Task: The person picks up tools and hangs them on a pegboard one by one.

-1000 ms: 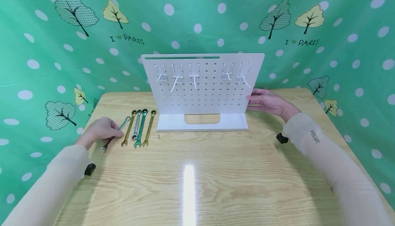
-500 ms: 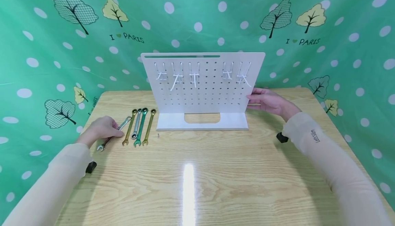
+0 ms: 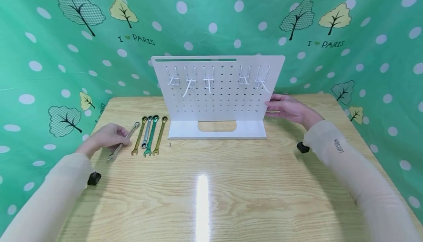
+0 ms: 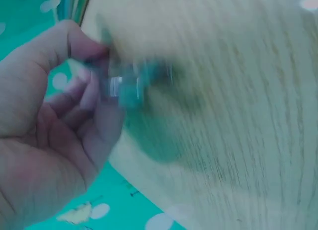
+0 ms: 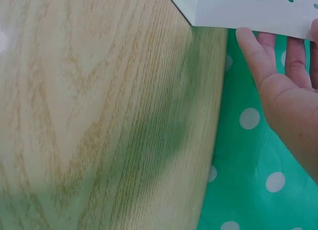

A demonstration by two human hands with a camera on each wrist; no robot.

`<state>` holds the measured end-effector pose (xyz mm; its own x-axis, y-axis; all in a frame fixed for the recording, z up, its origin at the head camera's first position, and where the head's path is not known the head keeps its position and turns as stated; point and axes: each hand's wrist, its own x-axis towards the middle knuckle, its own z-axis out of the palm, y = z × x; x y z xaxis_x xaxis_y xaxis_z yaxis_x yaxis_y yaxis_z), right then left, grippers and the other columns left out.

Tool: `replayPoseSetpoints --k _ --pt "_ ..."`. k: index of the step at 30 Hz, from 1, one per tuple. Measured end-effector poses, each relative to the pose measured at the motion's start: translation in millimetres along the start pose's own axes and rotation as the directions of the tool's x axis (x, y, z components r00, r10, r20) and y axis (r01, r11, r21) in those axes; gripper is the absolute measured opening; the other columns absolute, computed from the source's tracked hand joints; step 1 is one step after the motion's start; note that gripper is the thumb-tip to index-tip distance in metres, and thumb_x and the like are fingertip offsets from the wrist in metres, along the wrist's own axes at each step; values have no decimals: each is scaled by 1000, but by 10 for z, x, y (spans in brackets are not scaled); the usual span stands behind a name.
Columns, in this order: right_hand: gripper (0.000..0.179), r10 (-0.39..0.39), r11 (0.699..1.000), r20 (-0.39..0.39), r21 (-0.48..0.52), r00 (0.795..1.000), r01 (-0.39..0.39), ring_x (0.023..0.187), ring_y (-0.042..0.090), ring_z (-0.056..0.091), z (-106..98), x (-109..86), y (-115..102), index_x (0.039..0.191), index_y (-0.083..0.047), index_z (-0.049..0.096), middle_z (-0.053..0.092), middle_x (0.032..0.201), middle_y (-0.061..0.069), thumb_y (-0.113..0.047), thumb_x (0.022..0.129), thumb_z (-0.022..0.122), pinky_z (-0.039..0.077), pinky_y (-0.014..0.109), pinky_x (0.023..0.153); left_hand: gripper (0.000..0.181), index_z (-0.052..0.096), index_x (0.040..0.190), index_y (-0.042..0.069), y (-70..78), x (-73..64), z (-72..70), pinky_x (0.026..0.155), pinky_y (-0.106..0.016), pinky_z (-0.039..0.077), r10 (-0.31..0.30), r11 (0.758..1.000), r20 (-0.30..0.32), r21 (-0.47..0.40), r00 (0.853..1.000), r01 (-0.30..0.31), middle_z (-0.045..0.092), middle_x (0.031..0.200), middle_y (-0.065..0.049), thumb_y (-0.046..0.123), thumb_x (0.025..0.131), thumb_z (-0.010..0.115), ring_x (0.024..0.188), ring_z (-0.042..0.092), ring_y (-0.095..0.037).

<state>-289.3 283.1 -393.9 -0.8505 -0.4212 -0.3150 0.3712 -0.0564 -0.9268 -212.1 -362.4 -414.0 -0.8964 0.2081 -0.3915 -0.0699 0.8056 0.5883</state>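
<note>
My left hand [image 3: 110,137] pinches a silver combination wrench [image 3: 134,126] between thumb and fingers, left of the other wrenches. The wrench slants, ring end away from me and open end near. In the left wrist view the wrench [image 4: 131,86] is blurred and partly hidden by the fingers. My right hand [image 3: 286,108] holds the right edge of a white pegboard stand [image 3: 214,104], with the thumb tip at the front and other fingers reaching behind. The right wrist view shows this hand [image 5: 290,91] against the board's edge [image 5: 223,11].
Beside the stand lie a gold wrench [image 3: 139,135], a silver ratchet wrench [image 3: 147,132], a green wrench [image 3: 151,135] and another gold wrench [image 3: 160,135]. Several white hooks [image 3: 209,82] hang along the board's upper part. A green dotted cloth [image 3: 211,14] surrounds the wooden table [image 3: 251,183].
The left hand has raised the silver wrench slightly and turned it, and the wrist has shifted a little left. The right hand stays at the board's edge.
</note>
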Motion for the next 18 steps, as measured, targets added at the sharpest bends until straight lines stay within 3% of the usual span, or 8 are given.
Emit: replayPoseSetpoints --k 3,6,12,18 --pt "35 2 1000 2 -5 1000 -2 124 36 59 18 0 -2 137 -9 56 66 130 11 -2 102 58 28 60 117 38 60 117 -11 -26 -44 -32 65 -36 61 -5 983 87 -183 996 21 69 92 -9 13 91 73 75 65 -19" --pt "36 3 1000 4 -12 1000 -3 124 36 59 24 -20 -11 138 -9 55 66 130 11 -3 102 59 26 60 117 40 55 122 -11 -35 -46 -46 71 -40 63 -17 958 159 -279 987 62 69 97 -12 12 92 71 83 69 -22" --pt "39 2 1000 33 -30 999 -1 128 37 56 19 -29 -50 140 -11 54 64 133 10 -1 103 56 24 62 118 43 46 129 -10 2 -57 -127 83 -44 61 2 937 213 -342 977 73 68 111 -18 12 98 65 99 69 -31" --pt "47 -11 999 60 -44 998 14 130 34 55 15 -37 -132 146 -14 50 59 140 10 1 102 56 27 63 116 43 40 129 -10 276 -66 -246 90 -47 58 83 920 198 -392 977 2 60 114 -24 12 100 63 106 64 -34"
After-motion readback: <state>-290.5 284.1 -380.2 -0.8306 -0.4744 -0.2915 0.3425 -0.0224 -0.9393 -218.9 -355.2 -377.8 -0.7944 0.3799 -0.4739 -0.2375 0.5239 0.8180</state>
